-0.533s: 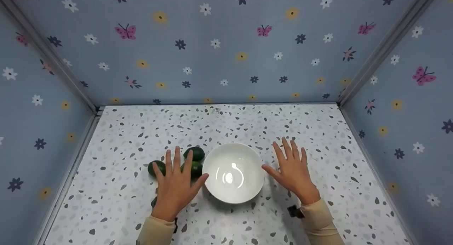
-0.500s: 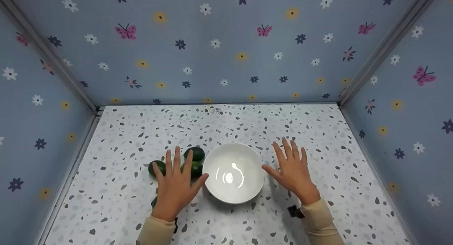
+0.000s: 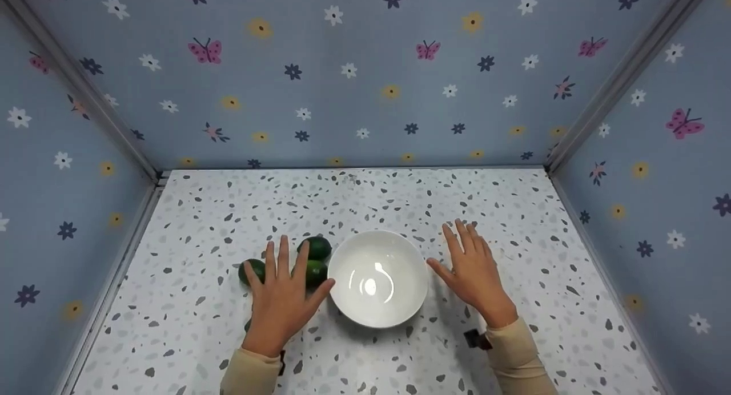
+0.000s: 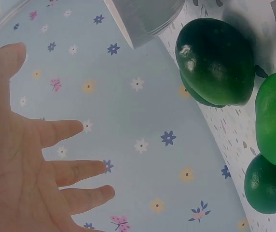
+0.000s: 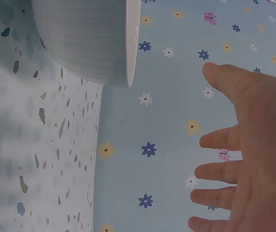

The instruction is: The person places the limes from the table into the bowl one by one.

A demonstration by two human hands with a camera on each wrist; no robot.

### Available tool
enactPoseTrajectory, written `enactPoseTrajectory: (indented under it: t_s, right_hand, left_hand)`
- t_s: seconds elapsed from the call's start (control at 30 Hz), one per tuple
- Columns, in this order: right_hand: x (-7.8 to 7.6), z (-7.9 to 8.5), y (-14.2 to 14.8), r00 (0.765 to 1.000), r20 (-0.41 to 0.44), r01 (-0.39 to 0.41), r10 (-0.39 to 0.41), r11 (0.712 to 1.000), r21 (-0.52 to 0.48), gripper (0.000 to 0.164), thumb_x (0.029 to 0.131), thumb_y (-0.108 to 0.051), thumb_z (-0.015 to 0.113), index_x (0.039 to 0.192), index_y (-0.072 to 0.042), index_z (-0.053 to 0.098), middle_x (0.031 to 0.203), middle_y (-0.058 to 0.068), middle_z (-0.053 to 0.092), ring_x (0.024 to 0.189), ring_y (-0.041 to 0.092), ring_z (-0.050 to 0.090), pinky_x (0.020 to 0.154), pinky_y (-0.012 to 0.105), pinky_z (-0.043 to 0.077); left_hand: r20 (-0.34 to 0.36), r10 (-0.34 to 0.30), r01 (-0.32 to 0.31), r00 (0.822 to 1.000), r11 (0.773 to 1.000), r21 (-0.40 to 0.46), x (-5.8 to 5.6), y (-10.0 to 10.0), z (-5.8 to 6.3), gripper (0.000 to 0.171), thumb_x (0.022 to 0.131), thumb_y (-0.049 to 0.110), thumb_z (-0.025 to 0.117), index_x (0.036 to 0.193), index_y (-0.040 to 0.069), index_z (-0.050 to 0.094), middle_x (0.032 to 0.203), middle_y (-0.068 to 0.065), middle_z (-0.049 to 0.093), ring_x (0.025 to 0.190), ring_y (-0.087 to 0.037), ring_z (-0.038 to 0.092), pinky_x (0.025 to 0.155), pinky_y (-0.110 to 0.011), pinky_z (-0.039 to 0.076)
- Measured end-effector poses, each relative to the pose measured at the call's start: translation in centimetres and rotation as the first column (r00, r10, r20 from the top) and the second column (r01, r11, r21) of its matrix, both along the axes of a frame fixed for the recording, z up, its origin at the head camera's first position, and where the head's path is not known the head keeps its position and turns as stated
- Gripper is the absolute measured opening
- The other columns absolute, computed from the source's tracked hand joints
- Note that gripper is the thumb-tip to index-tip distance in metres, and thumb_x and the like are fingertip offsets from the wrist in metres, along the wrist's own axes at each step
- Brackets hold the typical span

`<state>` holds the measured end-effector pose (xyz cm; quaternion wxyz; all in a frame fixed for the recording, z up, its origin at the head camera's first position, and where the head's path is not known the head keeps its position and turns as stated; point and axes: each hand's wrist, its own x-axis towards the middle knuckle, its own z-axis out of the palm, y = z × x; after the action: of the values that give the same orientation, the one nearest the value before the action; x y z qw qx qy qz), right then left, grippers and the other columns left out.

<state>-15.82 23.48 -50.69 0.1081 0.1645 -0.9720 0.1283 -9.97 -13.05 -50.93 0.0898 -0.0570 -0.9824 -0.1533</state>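
A white bowl point(image 3: 378, 281) stands upright on the speckled tabletop between my two hands. My left hand point(image 3: 281, 306) hovers palm down with fingers spread, left of the bowl and above several smooth green fruits that look like limes. One dark green fruit point(image 3: 315, 248) lies behind a brighter green fruit point(image 3: 316, 274), both close to the bowl. Another fruit point(image 3: 252, 271) sits farther left, partly behind my fingers. In the left wrist view, the fruits point(image 4: 215, 63) are apart from the palm. My right hand point(image 3: 474, 272) is held out to the bowl's right, holding nothing.
The speckled white tabletop point(image 3: 365, 201) is enclosed by blue panels point(image 3: 342, 87) patterned with flowers and butterflies at the back and both sides. A sliver of another green fruit point(image 3: 248, 325) shows beside my left wrist.
My right hand has shifted slightly away from the bowl, its fingers a bit closer together. My left hand has drifted slightly left. The bowl and fruits stay in place.
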Motion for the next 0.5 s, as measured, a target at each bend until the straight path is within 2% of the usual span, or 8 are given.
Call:
enactPoseTrajectory:
  t_s: [0.23, 0.33, 0.5]
  right_hand:
    - [0.1, -0.3, -0.7, 0.999, 0.014, -0.034, 0.034, 0.998, -0.044, 0.074, 0.097, -0.042, 0.065, 0.152, -0.001, 0.038, 0.154, 0.027, 0.034, 0.14, 0.046, 0.032, 0.108, 0.061, 0.033]
    - [0.0, -0.3, -1.0, 0.998, 0.037, -0.038, 0.042, 0.993, -0.107, 0.071, 0.098, -0.038, 0.065, 0.152, -0.001, 0.038, 0.154, 0.026, 0.034, 0.14, 0.044, 0.034, 0.104, 0.06, 0.038]
    - [0.0, -0.5, -1.6, 0.995, 0.073, -0.054, 0.071, 0.976, -0.211, 0.066, 0.099, -0.029, 0.065, 0.15, 0.004, 0.038, 0.149, 0.029, 0.038, 0.136, 0.043, 0.04, 0.102, 0.056, 0.043]
  left_hand:
    - [0.017, 0.011, -0.011, 1.0, 1.0, -0.002, 0.3, -0.3, -0.1, 0.09, 0.091, 0.076, 0.044, 0.159, 0.018, 0.029, 0.163, -0.024, 0.015, 0.149, -0.044, 0.005, 0.104, -0.078, -0.001]
    - [0.024, 0.015, -0.016, 1.0, 1.0, 0.01, 0.4, -0.4, -0.1, 0.09, 0.091, 0.074, 0.047, 0.159, 0.018, 0.029, 0.162, -0.024, 0.015, 0.149, -0.044, 0.004, 0.104, -0.078, -0.003]
    - [0.025, 0.021, -0.021, 0.999, 1.0, 0.018, 0.6, -0.6, -0.1, 0.09, 0.092, 0.073, 0.048, 0.159, 0.016, 0.031, 0.162, -0.026, 0.016, 0.148, -0.046, 0.007, 0.105, -0.078, -0.001]
